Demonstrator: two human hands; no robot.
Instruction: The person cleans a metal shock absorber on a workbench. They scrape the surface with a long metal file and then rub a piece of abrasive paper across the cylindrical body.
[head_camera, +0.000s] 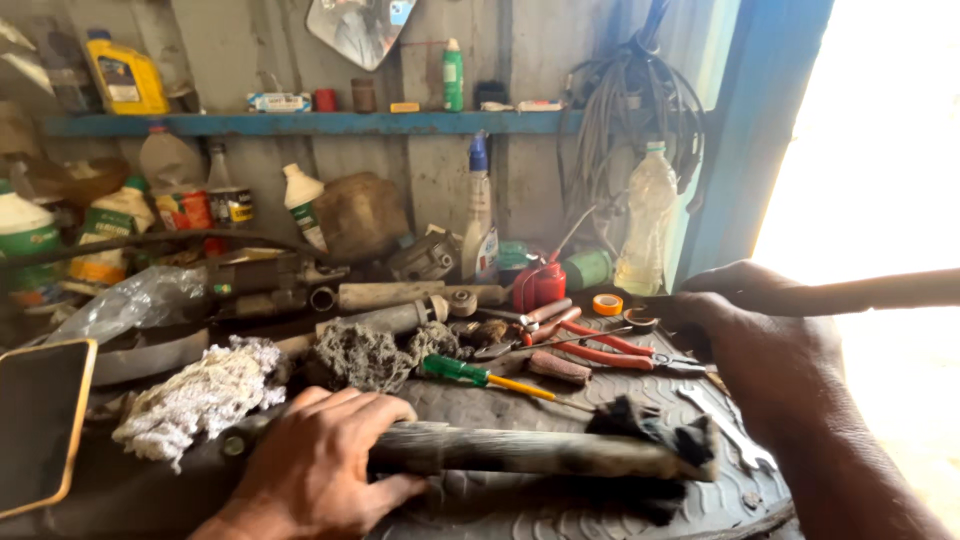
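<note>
L hand (318, 462) wrapped round a grimy metal tube (530, 452) lying flat across the ribbed rubber mat (560, 505) on the tabletop; dark rag (655, 432) bunched at tube's rt end. White rag wad (200, 397) just L of hand. R hand (745, 310) fisted on a long rod (870, 292) running off rt. Behind tube: green-handled screwdriver (480, 375), red pliers (600, 345). Farther: red oil can (540, 283), clear bottle (645, 232). Blue shelf (300, 124) on wall.
</note>
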